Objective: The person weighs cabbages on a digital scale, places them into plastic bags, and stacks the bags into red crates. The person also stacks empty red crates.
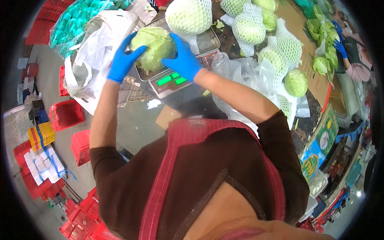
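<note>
A bare green cabbage (153,49) is held between my two hands above the metal pan of a digital scale (162,89), whose display is lit green. My left hand (123,60), in a blue glove, presses the cabbage's left side. Against its right side lies my right hand (183,59), gloved the same way, fingers spread along the leaves. Whether the cabbage's underside touches the pan is hidden. Just behind, a cabbage in white foam netting (189,17) is close to my right fingertips.
More netted cabbages (249,29) and a loose cabbage (296,83) lie on the right with clear plastic bags (244,74). A white basket (100,52) stands left, near a green net sack (74,24). Red crates (67,115) are on the floor. Another person's gloved hand (340,49) is far right.
</note>
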The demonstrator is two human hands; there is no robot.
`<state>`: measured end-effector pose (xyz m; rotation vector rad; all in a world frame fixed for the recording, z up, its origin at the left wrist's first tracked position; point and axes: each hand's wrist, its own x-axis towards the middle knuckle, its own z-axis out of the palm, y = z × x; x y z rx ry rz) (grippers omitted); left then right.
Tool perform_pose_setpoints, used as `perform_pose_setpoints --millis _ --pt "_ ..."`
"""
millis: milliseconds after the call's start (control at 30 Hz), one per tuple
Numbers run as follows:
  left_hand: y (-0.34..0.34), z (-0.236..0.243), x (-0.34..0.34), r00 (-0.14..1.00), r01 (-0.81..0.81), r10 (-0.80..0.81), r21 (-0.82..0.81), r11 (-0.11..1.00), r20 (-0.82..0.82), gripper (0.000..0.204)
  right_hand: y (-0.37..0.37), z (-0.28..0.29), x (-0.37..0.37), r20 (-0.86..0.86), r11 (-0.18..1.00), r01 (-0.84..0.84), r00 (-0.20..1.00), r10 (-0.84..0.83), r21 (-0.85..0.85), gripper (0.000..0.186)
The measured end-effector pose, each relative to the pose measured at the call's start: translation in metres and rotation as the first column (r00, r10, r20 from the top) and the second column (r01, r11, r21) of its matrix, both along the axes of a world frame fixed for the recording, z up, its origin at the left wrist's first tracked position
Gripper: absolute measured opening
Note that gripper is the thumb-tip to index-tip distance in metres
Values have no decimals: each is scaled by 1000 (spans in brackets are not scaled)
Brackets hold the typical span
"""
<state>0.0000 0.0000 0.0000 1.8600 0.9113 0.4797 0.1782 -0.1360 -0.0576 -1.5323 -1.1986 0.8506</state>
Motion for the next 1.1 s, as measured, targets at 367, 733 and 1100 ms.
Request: perform_pose_setpoints --millis 367,733,1100 --pt "-53 -23 -88 754 -404 385 -86 911 532 35 -155 23 55 -30 984 17 999 -23 -180 32" --pt "-245 -131 -48 983 29 77 -553 833 167 22 -273 14 40 28 966 256 966 -255 -37 37" --pt "-226 -116 -66 959 105 -14 -308 946 283 23 -304 -53 69 327 648 52 892 312 -760 51"
